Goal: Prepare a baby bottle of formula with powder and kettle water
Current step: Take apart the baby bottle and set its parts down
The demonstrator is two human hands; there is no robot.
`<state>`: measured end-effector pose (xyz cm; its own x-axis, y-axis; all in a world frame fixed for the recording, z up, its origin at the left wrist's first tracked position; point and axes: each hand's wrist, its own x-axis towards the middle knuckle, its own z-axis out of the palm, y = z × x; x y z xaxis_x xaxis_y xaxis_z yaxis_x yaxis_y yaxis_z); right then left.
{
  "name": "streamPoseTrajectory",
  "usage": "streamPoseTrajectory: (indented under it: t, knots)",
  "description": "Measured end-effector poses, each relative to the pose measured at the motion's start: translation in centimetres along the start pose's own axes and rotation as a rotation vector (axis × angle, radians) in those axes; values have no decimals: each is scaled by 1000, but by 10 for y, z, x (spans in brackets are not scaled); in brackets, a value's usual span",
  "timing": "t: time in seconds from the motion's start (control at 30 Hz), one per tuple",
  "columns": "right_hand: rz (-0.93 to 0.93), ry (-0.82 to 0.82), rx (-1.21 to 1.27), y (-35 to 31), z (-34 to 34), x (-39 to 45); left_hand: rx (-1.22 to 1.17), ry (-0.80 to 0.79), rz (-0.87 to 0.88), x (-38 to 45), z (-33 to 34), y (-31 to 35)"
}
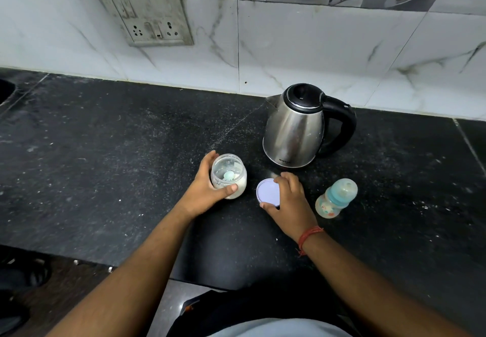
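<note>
On my feed, the left hand (pixel 207 184) was wrapped around an open clear jar (pixel 228 176) of white powder standing on the black countertop (pixel 105 152), a pale scoop (pixel 228 175) lying inside. The right hand (pixel 289 199) pinched the lilac lid (pixel 267 193) flat against the counter just beside the jar. The baby bottle (pixel 336 198) stood right of that hand, its teal cap on. The steel kettle (pixel 294 128) sat behind them, lid shut, near the tiled wall (pixel 315 47).

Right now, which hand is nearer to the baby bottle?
The right hand. It rests on the jar lid, just left of the baby bottle without touching it. The left hand grips the powder jar, farther left beyond the lid.
</note>
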<state>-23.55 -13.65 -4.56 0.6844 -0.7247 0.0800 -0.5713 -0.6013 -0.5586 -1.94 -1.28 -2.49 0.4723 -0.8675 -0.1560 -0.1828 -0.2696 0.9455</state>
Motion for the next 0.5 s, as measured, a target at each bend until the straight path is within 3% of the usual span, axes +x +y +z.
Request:
streamPoseTrajectory:
  t: [0.27, 0.5]
  knots:
    - [-118, 119, 41, -20, -22, 10, 189, 168, 262, -1, -9, 39]
    - [-182, 263, 95, -31, -65, 17, 302, 65, 443, 5, 21, 77]
